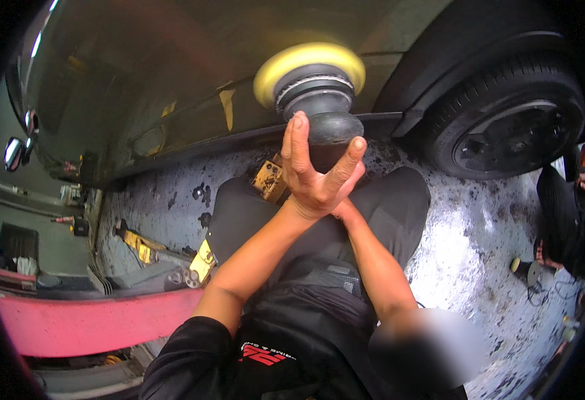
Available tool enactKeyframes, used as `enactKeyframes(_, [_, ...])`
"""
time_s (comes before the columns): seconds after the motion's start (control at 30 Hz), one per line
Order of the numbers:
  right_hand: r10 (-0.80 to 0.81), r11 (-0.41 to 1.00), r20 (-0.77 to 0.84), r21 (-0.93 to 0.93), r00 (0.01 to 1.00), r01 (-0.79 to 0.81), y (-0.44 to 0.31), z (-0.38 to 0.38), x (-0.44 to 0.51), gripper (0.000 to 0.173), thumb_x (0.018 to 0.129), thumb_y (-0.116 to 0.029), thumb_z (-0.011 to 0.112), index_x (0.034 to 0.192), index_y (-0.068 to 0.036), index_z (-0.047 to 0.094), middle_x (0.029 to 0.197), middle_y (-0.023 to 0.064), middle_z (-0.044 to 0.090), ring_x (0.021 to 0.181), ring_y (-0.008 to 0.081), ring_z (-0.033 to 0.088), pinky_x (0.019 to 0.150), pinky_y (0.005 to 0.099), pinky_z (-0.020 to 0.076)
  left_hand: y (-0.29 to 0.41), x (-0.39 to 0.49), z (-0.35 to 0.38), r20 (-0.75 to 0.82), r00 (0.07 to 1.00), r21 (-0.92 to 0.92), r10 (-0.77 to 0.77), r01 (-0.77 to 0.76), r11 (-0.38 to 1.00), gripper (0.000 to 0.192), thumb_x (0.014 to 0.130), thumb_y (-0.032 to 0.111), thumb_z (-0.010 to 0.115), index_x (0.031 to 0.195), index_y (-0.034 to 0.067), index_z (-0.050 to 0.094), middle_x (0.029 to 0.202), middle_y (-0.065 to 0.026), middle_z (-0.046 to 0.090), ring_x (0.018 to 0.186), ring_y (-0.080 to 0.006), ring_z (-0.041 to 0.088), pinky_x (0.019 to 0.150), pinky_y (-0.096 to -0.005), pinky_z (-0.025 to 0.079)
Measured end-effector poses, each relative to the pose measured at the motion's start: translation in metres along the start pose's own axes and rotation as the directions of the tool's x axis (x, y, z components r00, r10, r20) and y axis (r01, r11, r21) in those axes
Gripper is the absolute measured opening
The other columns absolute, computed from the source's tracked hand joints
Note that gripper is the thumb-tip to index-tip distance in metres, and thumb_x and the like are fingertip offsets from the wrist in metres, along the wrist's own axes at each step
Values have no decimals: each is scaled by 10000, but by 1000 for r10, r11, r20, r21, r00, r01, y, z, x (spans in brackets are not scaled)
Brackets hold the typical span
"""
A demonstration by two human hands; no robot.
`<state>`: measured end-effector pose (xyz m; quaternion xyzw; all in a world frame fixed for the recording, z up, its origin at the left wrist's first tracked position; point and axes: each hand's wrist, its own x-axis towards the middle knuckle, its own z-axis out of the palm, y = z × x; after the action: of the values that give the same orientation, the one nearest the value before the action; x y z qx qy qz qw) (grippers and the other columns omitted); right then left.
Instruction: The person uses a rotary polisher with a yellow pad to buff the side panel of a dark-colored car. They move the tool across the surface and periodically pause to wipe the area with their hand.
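Note:
A handheld rotary or orbital polisher with a black body (pixel 325 102) and a blurred yellow foam pad (pixel 317 52) meets the lower side of a dark car body panel (pixel 172 65). My left hand (pixel 317 175) is on the polisher's rear end, thumb and fingers spread around it. Crossed beneath it, my right hand (pixel 341 207) shows only a small part near the wrist; its fingers and what they hold are hidden. Torn yellowish patches (pixel 227 107), seemingly tape, show on the panel left of the pad.
A car wheel (pixel 507 130) stands at the right. My bent legs flank a yellow block (pixel 271 180) on the stained floor (pixel 452 240). A red beam (pixel 97 320) and yellow-and-grey lift arm (pixel 172 270) lie left. Another person's dark-clothed leg (pixel 562 220) and a spool-like object (pixel 526 270) are far right.

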<state>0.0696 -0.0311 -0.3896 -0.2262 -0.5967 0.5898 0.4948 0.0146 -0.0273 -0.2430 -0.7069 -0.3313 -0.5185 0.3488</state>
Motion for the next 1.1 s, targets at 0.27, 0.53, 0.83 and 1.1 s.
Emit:
enactKeyframes(0.27, [2, 999, 39, -38, 999, -1, -1, 12, 4, 687, 1046, -274, 618, 1611, -48, 299, 1660, 160, 293, 1538, 293, 272, 1261, 444, 199, -16, -18, -15, -21, 995, 23, -99, 99, 995, 850, 634, 98, 867, 1416, 340, 638, 1532, -323, 366, 1284, -498, 539, 1032, -524, 528])
enactKeyframes(0.53, [27, 998, 41, -50, 999, -25, 11, 19, 10, 690, 1043, -282, 623, 1607, -44, 305, 1652, 160, 303, 1530, 299, 281, 1255, 445, 210, -31, -28, -23, -45, 990, 33, -133, 135, 990, 883, 635, 103, 867, 1449, 327, 607, 1542, -337, 330, 1279, -512, 536, 1032, -549, 532])
enactKeyframes(0.83, [78, 993, 80, -95, 994, -70, 30, 25, 5, 694, 1040, -292, 629, 1603, -40, 312, 1643, 159, 314, 1522, 306, 291, 1248, 446, 222, -36, -34, -31, -27, 976, -18, -216, 216, 976, 854, 633, 112, 849, 1421, 367, 638, 1524, -288, 416, 1280, -464, 553, 1021, -486, 553])
enactKeyframes(1.1, [128, 983, 108, -143, 986, -112, 45, 27, 0, 697, 1037, -300, 634, 1600, -36, 318, 1634, 159, 323, 1514, 312, 300, 1243, 447, 232, -48, -44, -39, -8, 972, -27, -233, 233, 972, 905, 601, 105, 877, 1433, 334, 603, 1579, -291, 312, 1301, -493, 535, 1029, -532, 537])
